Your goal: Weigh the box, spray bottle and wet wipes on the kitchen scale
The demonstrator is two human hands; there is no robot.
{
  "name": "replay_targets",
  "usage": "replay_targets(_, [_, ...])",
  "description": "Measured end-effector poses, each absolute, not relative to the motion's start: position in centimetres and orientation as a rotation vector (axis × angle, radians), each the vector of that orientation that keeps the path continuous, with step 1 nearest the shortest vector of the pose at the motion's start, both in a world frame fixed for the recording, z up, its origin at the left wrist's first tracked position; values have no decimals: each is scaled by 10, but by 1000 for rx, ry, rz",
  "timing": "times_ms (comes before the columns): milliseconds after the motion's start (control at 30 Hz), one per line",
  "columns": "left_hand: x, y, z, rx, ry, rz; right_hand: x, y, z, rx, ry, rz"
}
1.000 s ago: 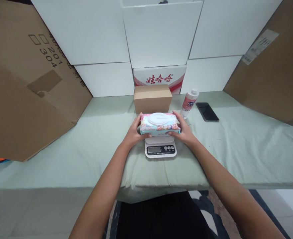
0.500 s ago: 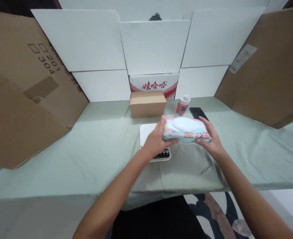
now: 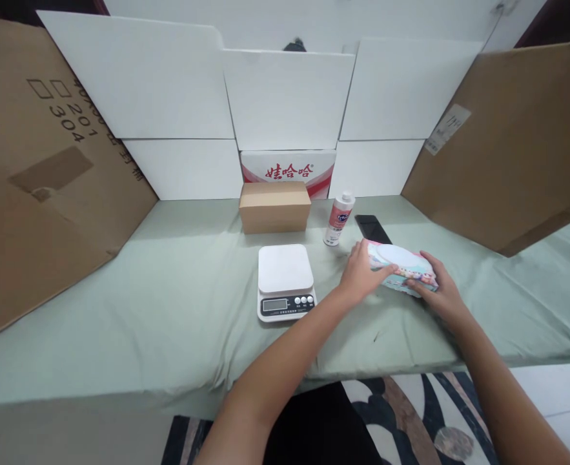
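Neighbouring wipes pack [image 3: 401, 263]: phone [image 3: 372, 228], bottle [image 3: 339, 220]

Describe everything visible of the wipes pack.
The wipes pack is an oblong bundle in what looks like soft, shiny plastic film, printed in pink, pale blue and small colourful figures. A white oval lid on its upper face looks closed. It lies lid up, its right end nearer the person, gripped by the left hand at one end and the right hand at the other. It is right of the scale; whether it touches the cloth is unclear.
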State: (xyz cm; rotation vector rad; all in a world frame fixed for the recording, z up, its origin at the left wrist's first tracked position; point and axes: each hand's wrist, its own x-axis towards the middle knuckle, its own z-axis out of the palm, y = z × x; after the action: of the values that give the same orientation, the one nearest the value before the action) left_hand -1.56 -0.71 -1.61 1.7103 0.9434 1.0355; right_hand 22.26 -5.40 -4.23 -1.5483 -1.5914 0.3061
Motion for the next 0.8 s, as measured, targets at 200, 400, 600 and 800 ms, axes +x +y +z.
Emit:
replay_targets(200, [-56, -75, -18, 2360, 449, 1109, 178, -64, 7, -1544, -1568, -142])
replay_targets(400, [-72, -130, -43, 2973, -487, 340, 44, 22, 12, -1215, -1190, 495])
replay_targets(600, [-72, -146, -59, 2990, -482, 160, -14, 95, -42, -1321, -990, 492])
replay_targets(800, [-69, -143, -63, 2917, -444, 146, -21, 76, -48, -1203, -1149, 510])
